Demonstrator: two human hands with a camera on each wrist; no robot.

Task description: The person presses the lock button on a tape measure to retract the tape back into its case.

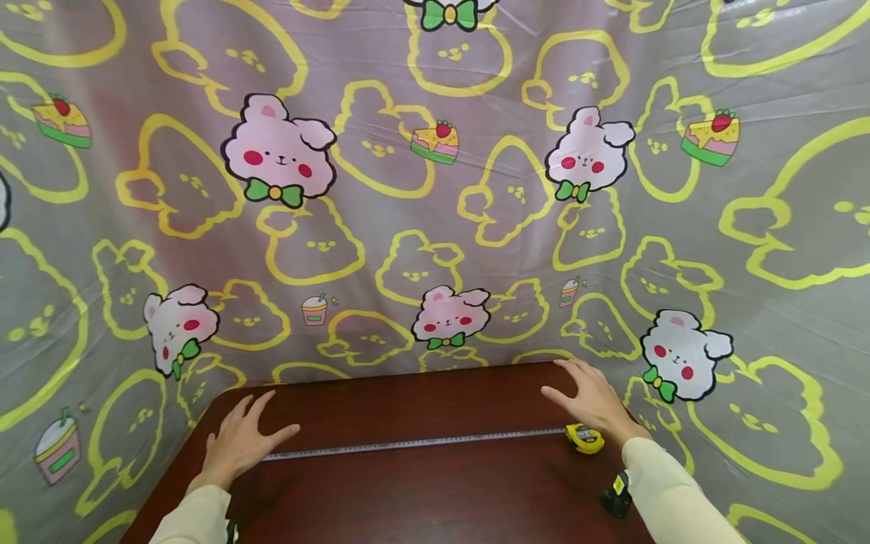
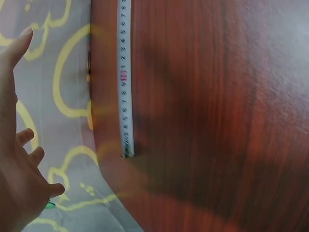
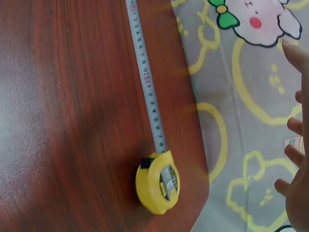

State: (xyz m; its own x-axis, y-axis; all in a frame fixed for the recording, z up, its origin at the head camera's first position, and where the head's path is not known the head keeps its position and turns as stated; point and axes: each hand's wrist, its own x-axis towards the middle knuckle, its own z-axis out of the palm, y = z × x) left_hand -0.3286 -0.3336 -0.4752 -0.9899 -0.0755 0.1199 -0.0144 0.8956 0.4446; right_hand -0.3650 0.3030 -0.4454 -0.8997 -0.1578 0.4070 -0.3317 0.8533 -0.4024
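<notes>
A yellow tape measure (image 1: 584, 439) lies on the dark reddish-brown table, its blade (image 1: 421, 443) drawn out leftward across the top. In the right wrist view the tape measure's case (image 3: 157, 183) shows a black button, with the blade running out of it. The blade's hooked end (image 2: 127, 153) lies flat near the table's left side. My left hand (image 1: 239, 440) is raised above that end, fingers spread, holding nothing. Over the case, my right hand (image 1: 593, 397) hovers with thumb and fingers apart, also holding nothing. Neither hand touches the tape in the wrist views.
The wooden table (image 1: 408, 499) has cut corners. A grey curtain (image 1: 381, 211) with rabbit faces, cake slices and yellow outlines hangs behind the table and along both sides. A dark device (image 1: 617, 495) with a yellow label is at the right wrist.
</notes>
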